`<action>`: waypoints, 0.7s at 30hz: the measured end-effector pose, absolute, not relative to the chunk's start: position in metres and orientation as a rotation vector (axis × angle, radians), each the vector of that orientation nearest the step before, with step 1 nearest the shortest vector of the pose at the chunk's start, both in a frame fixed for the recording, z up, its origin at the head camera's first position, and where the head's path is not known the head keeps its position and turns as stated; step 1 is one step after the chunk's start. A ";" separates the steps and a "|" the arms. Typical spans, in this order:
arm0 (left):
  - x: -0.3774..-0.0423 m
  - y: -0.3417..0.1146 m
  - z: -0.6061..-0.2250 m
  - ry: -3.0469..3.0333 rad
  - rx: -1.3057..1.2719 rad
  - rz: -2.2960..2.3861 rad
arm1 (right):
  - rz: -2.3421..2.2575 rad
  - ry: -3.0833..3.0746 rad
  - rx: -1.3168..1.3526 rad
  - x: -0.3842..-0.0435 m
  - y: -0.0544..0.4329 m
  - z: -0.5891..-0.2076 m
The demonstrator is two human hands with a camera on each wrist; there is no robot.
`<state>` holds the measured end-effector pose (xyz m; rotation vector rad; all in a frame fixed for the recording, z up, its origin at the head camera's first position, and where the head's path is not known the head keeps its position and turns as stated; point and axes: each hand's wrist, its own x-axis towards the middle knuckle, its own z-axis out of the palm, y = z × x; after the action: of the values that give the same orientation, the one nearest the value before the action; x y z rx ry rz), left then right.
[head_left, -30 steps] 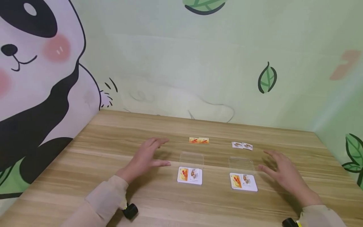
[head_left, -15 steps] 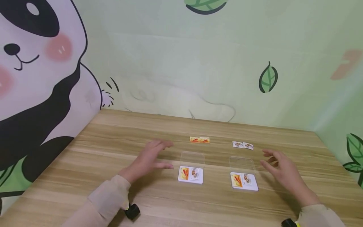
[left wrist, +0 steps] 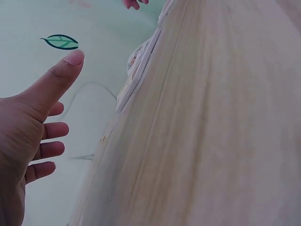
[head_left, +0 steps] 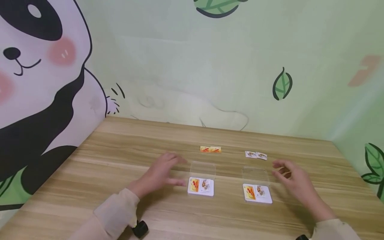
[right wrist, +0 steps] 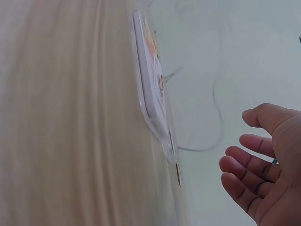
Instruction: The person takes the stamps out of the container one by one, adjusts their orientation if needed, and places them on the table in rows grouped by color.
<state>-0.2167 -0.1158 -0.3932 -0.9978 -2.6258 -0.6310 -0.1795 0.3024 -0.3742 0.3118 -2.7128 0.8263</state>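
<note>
In the head view my left hand hovers at the left side of a clear plastic case with a white card stack, thumb and fingers apart. My right hand is right of a second such case holding white cards, its fingers loosely bent and holding nothing. Each stack bears an orange picture and a white one with a food print. Transparent open lids extend behind the cases. Edge-on, the right wrist view shows a case beside my right hand's bent fingers. My left thumb points toward a case in the left wrist view.
Two small orange picture cards lie side by side at the back of the wooden table. Two small white picture cards lie to their right. A painted wall with a panda and leaves closes off the back.
My left hand has moved right, closer to the left case. My right hand has shifted slightly left and its fingers have bent more. The cases and cards stay put.
</note>
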 end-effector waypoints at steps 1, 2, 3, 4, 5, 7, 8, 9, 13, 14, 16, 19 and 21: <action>-0.216 -0.116 -0.393 -2.627 -0.999 -0.626 | 0.831 -2.714 0.314 -0.179 0.301 -0.374; -0.216 -0.115 -0.394 -2.628 -1.004 -0.630 | 0.833 -2.714 0.316 -0.179 0.299 -0.373; -0.216 -0.115 -0.393 -2.625 -1.010 -0.623 | 0.841 -2.716 0.317 -0.179 0.298 -0.373; -0.215 -0.114 -0.393 -2.624 -1.016 -0.618 | 0.854 -2.714 0.318 -0.179 0.296 -0.373; -0.215 -0.114 -0.394 -2.622 -1.021 -0.614 | 0.863 -2.713 0.318 -0.178 0.295 -0.372; -0.213 -0.112 -0.393 -2.625 -1.029 -0.612 | 0.880 -2.703 0.326 -0.178 0.292 -0.372; -0.213 -0.112 -0.393 -2.627 -1.035 -0.621 | 0.885 -2.700 0.332 -0.177 0.290 -0.372; -0.212 -0.111 -0.393 -2.626 -1.038 -0.620 | 0.892 -2.698 0.338 -0.177 0.289 -0.372; -0.212 -0.109 -0.393 -2.640 -1.047 -0.629 | 0.891 -2.689 0.370 -0.176 0.284 -0.371; -0.212 -0.109 -0.393 -2.644 -1.049 -0.626 | 0.894 -2.688 0.375 -0.175 0.283 -0.371; -0.212 -0.108 -0.394 -2.660 -1.054 -0.625 | 0.897 -2.679 0.386 -0.175 0.281 -0.371; -0.212 -0.108 -0.395 -2.688 -1.061 -0.653 | 0.911 -2.666 0.400 -0.174 0.277 -0.370; -0.211 -0.108 -0.395 -2.699 -1.069 -0.681 | 0.924 -2.657 0.412 -0.174 0.273 -0.368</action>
<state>-0.2115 -0.1084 -0.3953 -1.0693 -2.6991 -0.6808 -0.1738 0.2734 -0.3679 0.4121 -2.6568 0.9239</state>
